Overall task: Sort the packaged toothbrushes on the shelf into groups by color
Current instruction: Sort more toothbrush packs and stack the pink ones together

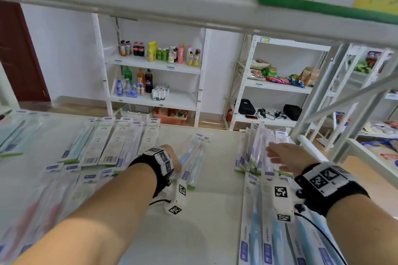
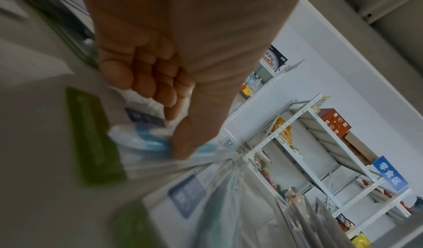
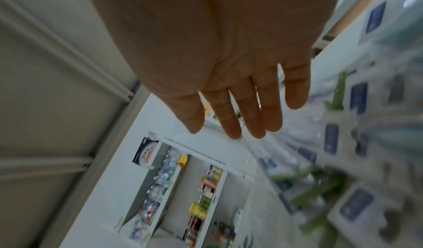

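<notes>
1. Head view, far left: blurred toothbrush packs (image 1: 15,135) lie flat along the left edge of the shelf (image 1: 193,221); nearer the camera, packs with pink-toned brushes (image 1: 41,211) lie side by side.
2. Left of centre: a fanned row of packs (image 1: 107,142) lies face down, barcodes uppermost, with one green-brush pack (image 1: 77,146) at its left end.
3. Centre: the left hand (image 1: 170,158), wearing a black wrist strap with printed markers, grips a small bunch of blue-brush packs (image 1: 191,161). In the left wrist view the fingers (image 2: 146,82) are curled over the bunch (image 2: 146,139) and the thumb presses on it from the other side; a green card edge (image 2: 93,138) shows beside it.
4. Centre foreground: a bare stretch of shelf separates the left groups from the right groups.
5. Right of centre: the right hand (image 1: 286,158) is spread, fingers straight and slightly apart, holding nothing. It is just beside a stack of white-brush packs (image 1: 254,153) standing on edge; whether it touches them cannot be told. In the right wrist view the straight fingers (image 3: 231,118) point past blurred packs (image 3: 357,143).
6. Lower right: blue-brush packs (image 1: 256,232) lie flat in a row under the right wrist.
7. Background: white racks hold drink bottles (image 1: 159,52) and snack bags (image 1: 277,75).
</notes>
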Available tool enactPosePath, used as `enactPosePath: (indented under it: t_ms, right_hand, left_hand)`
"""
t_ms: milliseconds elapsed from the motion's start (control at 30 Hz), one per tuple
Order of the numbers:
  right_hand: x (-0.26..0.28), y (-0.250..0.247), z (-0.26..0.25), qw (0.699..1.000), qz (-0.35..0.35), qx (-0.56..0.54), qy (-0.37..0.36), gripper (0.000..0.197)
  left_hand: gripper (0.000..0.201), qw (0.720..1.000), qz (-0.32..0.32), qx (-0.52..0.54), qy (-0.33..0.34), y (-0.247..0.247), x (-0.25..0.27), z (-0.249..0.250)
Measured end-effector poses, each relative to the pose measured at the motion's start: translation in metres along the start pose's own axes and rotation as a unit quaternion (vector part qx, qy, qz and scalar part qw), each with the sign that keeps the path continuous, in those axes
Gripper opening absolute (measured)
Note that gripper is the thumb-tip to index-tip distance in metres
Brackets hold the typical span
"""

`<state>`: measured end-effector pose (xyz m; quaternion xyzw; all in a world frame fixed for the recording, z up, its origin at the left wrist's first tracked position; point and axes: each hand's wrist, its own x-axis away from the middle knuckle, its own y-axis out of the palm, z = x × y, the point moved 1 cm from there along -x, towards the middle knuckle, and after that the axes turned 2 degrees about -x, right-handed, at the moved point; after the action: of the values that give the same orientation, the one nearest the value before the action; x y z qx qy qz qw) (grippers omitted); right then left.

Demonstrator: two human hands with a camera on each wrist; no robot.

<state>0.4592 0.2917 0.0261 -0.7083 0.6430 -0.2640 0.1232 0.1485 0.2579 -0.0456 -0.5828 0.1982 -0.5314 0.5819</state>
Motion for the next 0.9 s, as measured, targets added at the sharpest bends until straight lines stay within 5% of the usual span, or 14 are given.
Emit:
enactPosePath:
  t_ms: [467, 667, 900]
  right_hand:
    - [0.039, 0.142, -0.043, 0.987, -0.144, 0.004, -0.075, 0.020]
    - [0.062, 0.196, -0.057, 0.974, -0.206, 0.020, -0.096, 0.021]
    - [0.100, 0.251, -0.061, 0.964, -0.245, 0.041, -0.099, 0.018]
  left_hand:
    - [0.026, 0.971, 0.063, 0.207, 0.104, -0.033, 0.072, -0.060]
    - [0.011, 0.874, 0.097, 0.474, 0.048, -0.055, 0.101, -0.149]
    - [0.010, 0.802, 0.119, 0.585, -0.010, -0.041, 0.136, -0.242]
